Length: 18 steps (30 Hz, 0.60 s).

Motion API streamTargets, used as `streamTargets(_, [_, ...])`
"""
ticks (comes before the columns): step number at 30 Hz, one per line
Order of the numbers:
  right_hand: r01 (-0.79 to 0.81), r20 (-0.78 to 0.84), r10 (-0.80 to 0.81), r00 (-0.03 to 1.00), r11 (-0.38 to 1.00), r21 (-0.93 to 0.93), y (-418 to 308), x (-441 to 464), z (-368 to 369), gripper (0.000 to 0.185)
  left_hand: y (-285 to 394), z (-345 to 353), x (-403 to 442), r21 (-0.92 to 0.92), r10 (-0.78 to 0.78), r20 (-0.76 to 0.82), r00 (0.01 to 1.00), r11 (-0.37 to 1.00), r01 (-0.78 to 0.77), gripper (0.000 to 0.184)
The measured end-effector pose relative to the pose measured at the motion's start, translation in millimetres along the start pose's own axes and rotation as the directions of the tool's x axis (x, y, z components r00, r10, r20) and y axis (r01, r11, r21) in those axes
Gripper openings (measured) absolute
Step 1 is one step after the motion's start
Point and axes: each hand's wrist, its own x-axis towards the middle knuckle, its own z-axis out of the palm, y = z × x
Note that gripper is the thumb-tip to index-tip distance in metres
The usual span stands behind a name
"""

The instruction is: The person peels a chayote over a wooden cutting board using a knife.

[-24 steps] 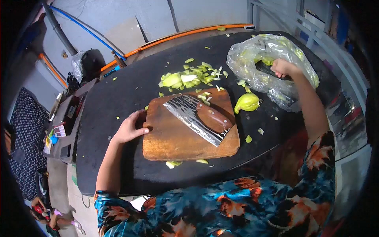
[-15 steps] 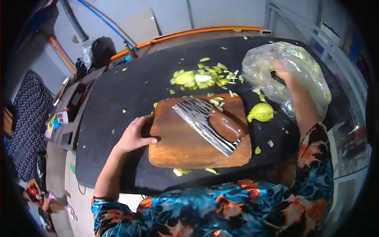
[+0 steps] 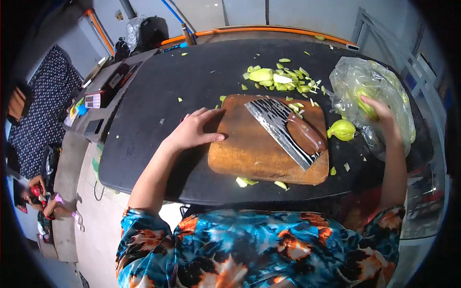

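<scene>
My left hand [image 3: 198, 128] rests at the left edge of a wooden cutting board [image 3: 240, 153], fingers stretched and thumb on the board's surface. A cleaver [image 3: 283, 129] with a brown handle lies across the board, untouched. At the mouth of a clear plastic bag [image 3: 348, 72], my right hand [image 3: 382, 113] is closed around a green chayote [image 3: 367, 103]; the bag's film partly covers it. Another chayote [image 3: 342, 130] sits on the table between board and bag.
Behind the board lies a heap of cut green pieces [image 3: 283, 79] on the black table [image 3: 158, 110]. Scraps [image 3: 246, 182] lie along the board's front edge. A person [image 3: 45, 197] is at the far left, and an orange pipe [image 3: 269, 30] runs behind the table.
My right hand, deep in the bag before, now shows at its mouth with a chayote. The view has shifted, so table things appear further right and higher. My left hand stays at the board.
</scene>
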Motion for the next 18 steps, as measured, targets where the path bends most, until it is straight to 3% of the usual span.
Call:
streamTargets(2, [-0.247,-0.074,0.249,0.966,0.968,0.03,-72.5,-64.6,7.5,0.038,-10.8,4.4,-1.4,0.076,0.08,-0.064,0.995,0.994,-0.075,0.076])
streamTargets(3, [-0.179,-0.04,0.177,0.983,0.983,-0.038,-87.8,-82.8,12.8,0.039,-1.5,0.6,-3.0,0.245,0.088,-0.086,0.992,0.967,-0.065,0.076])
streamTargets(5, [-0.031,0.042,0.039,0.998,0.986,-0.162,-111.2,-112.8,25.2,0.041,16.9,-1.3,-1.3,0.358,0.159,-0.19,0.969,0.93,-0.083,0.072])
streamTargets(6, [0.184,0.079,-0.176,0.981,0.977,-0.108,-126.9,-127.5,44.1,0.044,35.0,-0.9,0.2,0.259,0.237,-0.251,0.939,0.951,-0.17,0.067])
streamTargets(7, [0.392,0.101,-0.386,0.917,0.919,-0.046,-145.2,-140.3,65.7,0.047,51.7,1.6,2.6,-0.007,0.166,-0.237,0.957,0.985,-0.172,0.066])
streamTargets(8, [0.511,0.06,-0.52,0.852,0.802,-0.308,-160.7,-147.5,84.8,0.05,68.3,6.6,6.2,-0.368,0.125,-0.175,0.977,0.912,-0.183,0.066])
streamTargets(9, [0.564,0.061,-0.644,0.763,0.617,-0.55,-174.5,-150.2,103.5,0.053,83.1,9.8,8.2,-0.679,0.108,-0.099,0.989,0.72,-0.147,0.067])
streamTargets(12, [0.628,0.209,-0.714,0.668,0.391,-0.673,-203.4,-139.1,154.7,0.068,102.2,15.9,9.6,-0.891,0.145,0.115,0.983,0.453,0.037,0.065])
streamTargets(13, [0.628,0.262,-0.742,0.618,0.265,-0.732,-207.3,-133.4,168.8,0.07,101.0,17.8,12.0,-0.932,0.169,0.156,0.973,0.351,0.089,0.062])
streamTargets(14, [0.659,0.241,-0.803,0.545,0.233,-0.715,-206.2,-128.0,180.1,0.071,89.2,23.2,14.6,-0.975,0.175,0.141,0.974,0.194,0.106,0.066])
streamTargets(15, [0.698,0.193,-0.849,0.492,0.253,-0.67,-206.9,-124.5,186.3,0.075,86.2,27.4,13.9,-0.988,0.138,0.095,0.986,0.138,0.075,0.068])
streamTargets(17, [0.701,0.006,-0.826,0.564,0.475,-0.532,-205.3,-110.1,190.0,0.08,80.5,36.6,9.1,-0.999,0.055,0.014,0.998,0.033,0.012,0.073])
streamTargets(18, [0.657,-0.03,-0.738,0.675,0.618,-0.431,-199.4,-101.5,185.4,0.082,71.8,36.7,11.5,-1.0,0.106,0.023,0.994,0.001,0.023,0.079])
